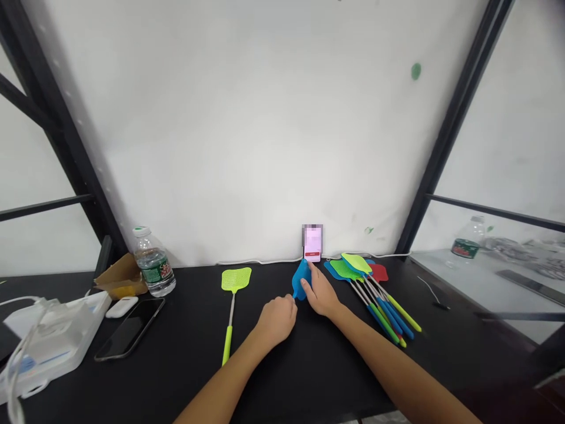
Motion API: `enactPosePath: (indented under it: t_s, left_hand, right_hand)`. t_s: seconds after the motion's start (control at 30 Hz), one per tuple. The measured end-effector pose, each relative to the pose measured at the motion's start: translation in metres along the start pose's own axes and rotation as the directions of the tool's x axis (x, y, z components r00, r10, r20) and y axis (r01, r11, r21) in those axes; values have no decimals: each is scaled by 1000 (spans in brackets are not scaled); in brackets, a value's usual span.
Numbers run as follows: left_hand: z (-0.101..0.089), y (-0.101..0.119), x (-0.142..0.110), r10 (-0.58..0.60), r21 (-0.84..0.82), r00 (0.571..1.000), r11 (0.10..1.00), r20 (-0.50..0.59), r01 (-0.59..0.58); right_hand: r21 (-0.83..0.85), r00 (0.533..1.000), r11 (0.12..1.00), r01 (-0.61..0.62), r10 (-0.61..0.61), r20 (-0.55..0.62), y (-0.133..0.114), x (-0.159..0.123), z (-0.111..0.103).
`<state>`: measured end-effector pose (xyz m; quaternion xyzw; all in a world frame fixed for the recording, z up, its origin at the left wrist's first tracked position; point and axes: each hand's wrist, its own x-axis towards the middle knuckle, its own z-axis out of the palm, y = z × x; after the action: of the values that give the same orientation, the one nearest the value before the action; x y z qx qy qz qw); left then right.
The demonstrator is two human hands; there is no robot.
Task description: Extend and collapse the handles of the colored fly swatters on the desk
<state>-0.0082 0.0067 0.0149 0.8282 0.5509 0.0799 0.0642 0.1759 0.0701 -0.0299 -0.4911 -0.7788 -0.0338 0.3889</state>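
A blue fly swatter [301,280] is between my hands over the middle of the black table. My left hand [277,320] is closed round it just below the head, and its handle is hidden. My right hand [322,290] grips the right edge of the blue head, thumb in front. To the left lies a yellow-green fly swatter [236,280] with its handle toward me, partly behind my left forearm. Right of my right hand lies a fanned pile of several fly swatters [351,270] in green, blue, yellow and red.
A lit phone [313,244] leans against the wall at the back. On the left are a water bottle [154,262], a cardboard box [121,277], a white earphone case [122,307], a dark phone [130,330] and a white power strip [66,347]. A thin cable [427,287] lies right.
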Motion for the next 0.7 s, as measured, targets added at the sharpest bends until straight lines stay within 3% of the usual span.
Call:
enactPosePath:
  t_s: [0.47,0.7]
  left_hand:
    - [2,0,4,10,-118,1000,993,-23,-13]
    - [1,-4,-3,90,-142,995,985,-47,-96]
  right_hand:
    - [-6,987,999,-51,50,-151,-2,1,-5]
    - [44,964,975,-217,221,-146,-5,3,-15]
